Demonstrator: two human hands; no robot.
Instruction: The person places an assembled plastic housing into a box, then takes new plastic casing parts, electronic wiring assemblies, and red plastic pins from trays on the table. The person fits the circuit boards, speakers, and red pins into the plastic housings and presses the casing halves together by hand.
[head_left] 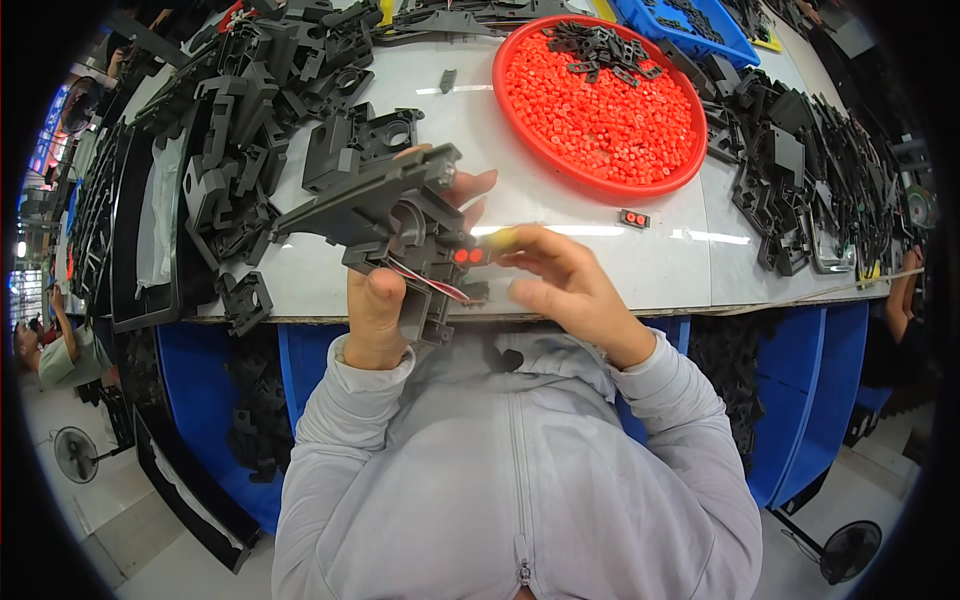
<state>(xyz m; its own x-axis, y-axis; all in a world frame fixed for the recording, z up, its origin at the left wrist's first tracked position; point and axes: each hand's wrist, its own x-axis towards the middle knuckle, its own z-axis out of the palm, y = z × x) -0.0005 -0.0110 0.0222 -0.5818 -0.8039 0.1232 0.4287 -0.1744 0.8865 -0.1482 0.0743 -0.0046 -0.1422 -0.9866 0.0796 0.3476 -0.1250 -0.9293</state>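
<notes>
My left hand point(377, 305) is closed around a dark grey moulded plastic housing point(405, 215) with a round opening and a long tapering side, held tilted above the table's front edge. Its fingers partly disappear behind the part. A thin red-and-white strip point(430, 284) shows along the lower side. At the housing's right edge sits a small black plastic piece point(470, 256) with two round red inserts. My right hand point(572, 287), with a yellow cover on the index fingertip, is beside this piece; the fingertips seem to touch its end, while the thumb stands apart. The index finger is slightly blurred.
A round red tray point(701, 150) holds many small red pieces and several black clips. Another black piece with red inserts point(634, 218) lies near it. Dark plastic parts are heaped left point(235, 130) and right point(785, 160). A blue bin point(745, 52) stands at the back.
</notes>
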